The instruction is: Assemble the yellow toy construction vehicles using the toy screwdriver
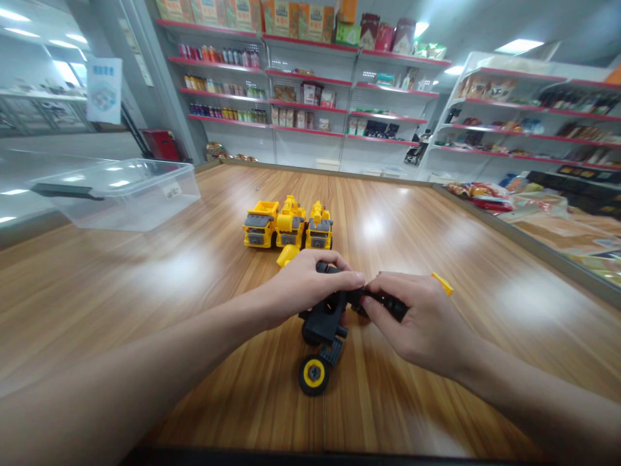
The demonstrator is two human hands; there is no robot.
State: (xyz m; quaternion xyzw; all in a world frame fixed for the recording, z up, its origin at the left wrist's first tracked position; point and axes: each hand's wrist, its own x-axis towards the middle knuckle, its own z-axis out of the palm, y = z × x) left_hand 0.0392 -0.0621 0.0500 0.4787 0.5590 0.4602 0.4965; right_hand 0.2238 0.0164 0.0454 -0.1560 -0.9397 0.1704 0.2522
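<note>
My left hand (pixel 317 278) is closed around a black toy truck chassis (pixel 324 320), which is tilted above the table. Toward me, a black wheel with a yellow hub (pixel 314 373) shows at the chassis' near end. My right hand (pixel 412 314) pinches a dark, rod-shaped piece (pixel 395 307) against the chassis' far right side; fingers hide where the two meet. A yellow rounded part (pixel 288 255) shows just behind my left hand. Another yellow piece (pixel 442 283) sticks out beyond my right knuckles, mostly covered.
Three yellow toy trucks (pixel 290 223) stand side by side beyond my hands on the wooden table (pixel 218 388). A clear plastic bin (pixel 130 200) sits at the left. Packaged goods (pixel 485 196) lie past the right edge, and stocked shelves (pixel 310 77) line the back.
</note>
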